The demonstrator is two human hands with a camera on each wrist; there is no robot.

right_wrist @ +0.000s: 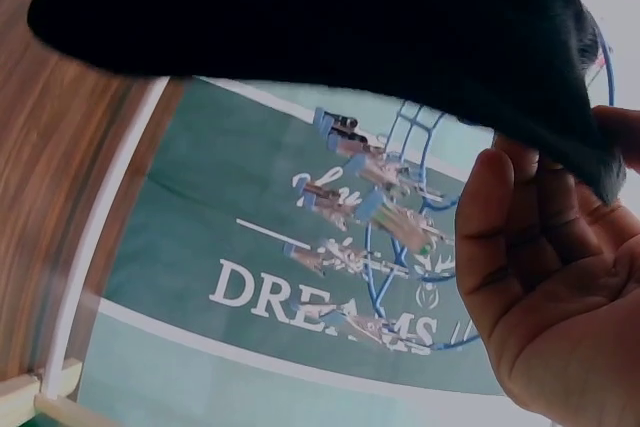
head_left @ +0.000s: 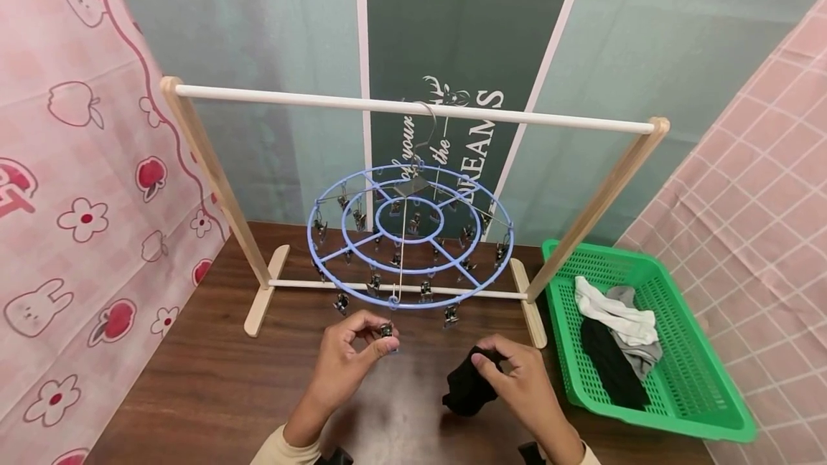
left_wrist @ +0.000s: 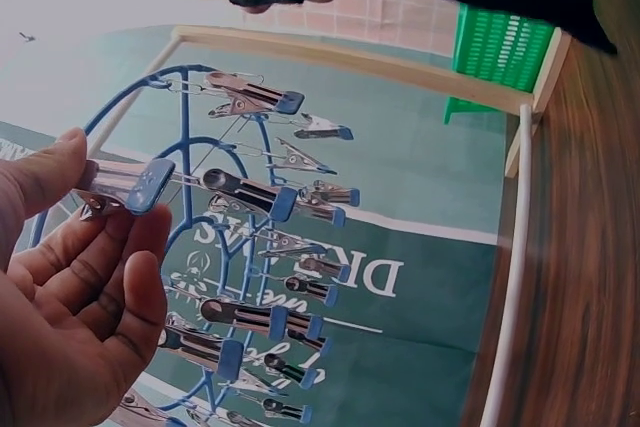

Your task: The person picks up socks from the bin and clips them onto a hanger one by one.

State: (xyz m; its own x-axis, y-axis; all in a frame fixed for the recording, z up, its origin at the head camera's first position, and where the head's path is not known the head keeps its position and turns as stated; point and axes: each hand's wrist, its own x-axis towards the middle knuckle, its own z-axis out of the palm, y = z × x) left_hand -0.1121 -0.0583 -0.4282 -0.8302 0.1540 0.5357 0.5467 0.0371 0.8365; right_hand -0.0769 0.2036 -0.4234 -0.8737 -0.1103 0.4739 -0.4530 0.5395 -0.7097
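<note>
My left hand [head_left: 345, 364] pinches a metal clip [head_left: 386, 331] at the front edge of the round blue hanger [head_left: 329, 285]; in the left wrist view this clip [left_wrist: 130, 182] has a blue tip and sits between thumb and fingers. A black cloth piece [head_left: 468, 386] hangs from my right hand [head_left: 523, 379], held between thumb and fingers to the right of the left hand. The right wrist view shows the black cloth [right_wrist: 320, 17] gripped at one corner by the right hand [right_wrist: 560, 277]. Cloth and clip are apart.
The hanger hangs by a hook from the white bar [head_left: 291, 98] of a wooden stand, with several more clips around its rings. At the right, a green basket [head_left: 698, 393] holds white, grey and black cloth pieces. Patterned curtains stand behind and at both sides.
</note>
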